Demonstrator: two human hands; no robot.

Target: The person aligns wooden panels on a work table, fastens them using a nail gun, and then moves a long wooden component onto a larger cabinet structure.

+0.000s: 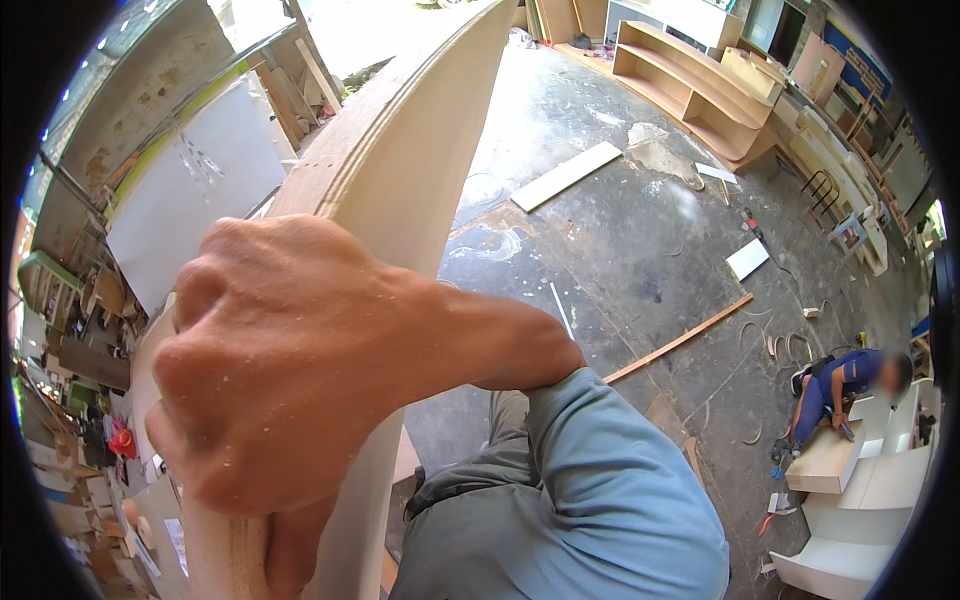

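Observation:
A tall, pale curved plywood panel with a layered edge runs from the lower left up to the top of the view. My right hand, dusted with specks, is closed over this edge, its knuckles to the left. The fingertips are out of sight behind the panel. What looks like its thumb comes down along the panel's face below the palm. A light blue sleeve covers my right arm, bent across my grey trousers. My left hand does not show.
On the dark floor lie a white board, a thin wooden strip and a small white piece. A wooden shelf unit stands at the back right. At far right, a person in dark blue crouches over a box-like wooden piece.

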